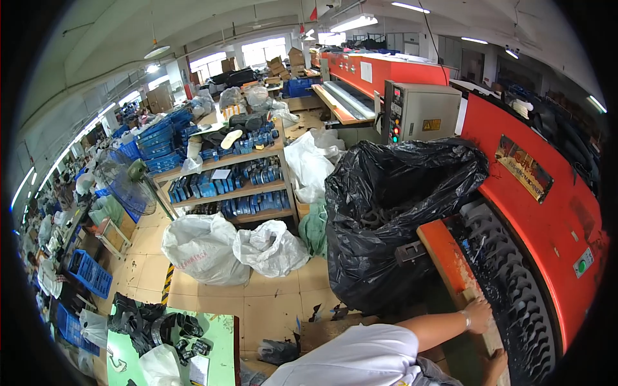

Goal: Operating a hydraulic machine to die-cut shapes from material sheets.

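Crowded workshop floor around me. My left hand [477, 315] lies flat on the press board [450, 264], gripping nothing; my right hand [496, 364] is at the frame edge, probably touching the perforated black sheet [515, 289], which lies uncleared. Grip unclear.

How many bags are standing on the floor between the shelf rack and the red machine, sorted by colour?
Black bag, open and stuffed, beside the red machine: 1
White bags, two near the shelf rack at and, one behind at: 3
Green bag, partly hidden: 1
Total: 5
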{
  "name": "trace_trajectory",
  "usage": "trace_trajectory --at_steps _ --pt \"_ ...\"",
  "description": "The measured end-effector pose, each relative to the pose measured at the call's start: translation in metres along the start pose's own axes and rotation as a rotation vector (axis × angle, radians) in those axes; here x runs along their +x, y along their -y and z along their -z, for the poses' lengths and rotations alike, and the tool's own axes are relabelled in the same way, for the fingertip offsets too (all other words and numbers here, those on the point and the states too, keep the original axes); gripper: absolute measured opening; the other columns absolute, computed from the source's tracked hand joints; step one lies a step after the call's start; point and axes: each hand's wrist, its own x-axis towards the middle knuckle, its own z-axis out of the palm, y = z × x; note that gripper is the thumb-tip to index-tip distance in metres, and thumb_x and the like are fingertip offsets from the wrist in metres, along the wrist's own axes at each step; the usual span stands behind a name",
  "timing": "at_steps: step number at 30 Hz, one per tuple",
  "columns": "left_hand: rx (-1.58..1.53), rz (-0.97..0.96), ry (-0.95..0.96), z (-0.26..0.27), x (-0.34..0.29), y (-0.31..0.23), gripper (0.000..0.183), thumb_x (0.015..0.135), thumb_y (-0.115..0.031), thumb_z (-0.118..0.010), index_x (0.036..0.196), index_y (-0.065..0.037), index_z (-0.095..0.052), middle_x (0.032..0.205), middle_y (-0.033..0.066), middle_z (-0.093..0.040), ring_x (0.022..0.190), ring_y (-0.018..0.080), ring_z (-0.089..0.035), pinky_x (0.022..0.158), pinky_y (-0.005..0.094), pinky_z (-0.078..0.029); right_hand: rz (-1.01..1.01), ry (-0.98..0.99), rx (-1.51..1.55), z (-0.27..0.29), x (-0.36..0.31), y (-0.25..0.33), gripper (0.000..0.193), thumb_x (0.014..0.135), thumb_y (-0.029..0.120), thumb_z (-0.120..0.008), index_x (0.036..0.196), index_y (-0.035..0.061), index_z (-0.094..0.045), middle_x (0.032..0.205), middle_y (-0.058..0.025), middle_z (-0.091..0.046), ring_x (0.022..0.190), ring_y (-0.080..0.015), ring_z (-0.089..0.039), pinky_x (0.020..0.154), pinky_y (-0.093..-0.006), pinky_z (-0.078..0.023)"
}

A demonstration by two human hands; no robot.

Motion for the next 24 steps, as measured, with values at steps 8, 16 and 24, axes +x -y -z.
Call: trace_trajectory --at_steps 8,16,24 --pt "-0.107 0.051 0.132 0.031 -0.001 0.004 0.032 0.071 -0.035 -0.065 0.074 -0.003 -0.067 0.082 0.0186 -0.064 0.085 0.0344 -0.063 0.075 0.0420 -0.050 0.106 0.755 0.251 0.138 0.053 0.096 0.035 0.082 0.028 -0.067 0.103 -0.0006 -0.067 0.091 -0.0218 -0.068 0.085 -0.0369 -0.065 0.075 -0.0421 -0.051" --pt "-0.120 -0.030 -0.642 0.030 0.067 0.041 0.020 0.075 -0.012 -0.068 0.092 -0.004 -0.060 0.100 0.0112 -0.053 0.099 0.0303 -0.051 0.083 0.0407 -0.045 0.426 -0.057 0.325 0.013 0.224 0.127 0.033 0.076 0.006 -0.067 0.106 -0.0040 -0.058 0.112 -0.0195 -0.057 0.102 -0.0383 -0.056 0.087 -0.0419 -0.048" --pt "-0.076 -0.250 -0.397 0.032 0.059 0.047 0.015 0.073 -0.019 -0.071 0.085 -0.012 -0.065 0.103 0.0058 -0.056 0.109 0.0276 -0.045 0.089 0.0411 -0.039 0.078 0.334 -0.007 0.039 0.232 0.141 0.059 0.063 0.029 -0.079 0.111 -0.0005 -0.059 0.117 -0.0188 -0.057 0.114 -0.0357 -0.053 0.092 -0.0424 -0.047"
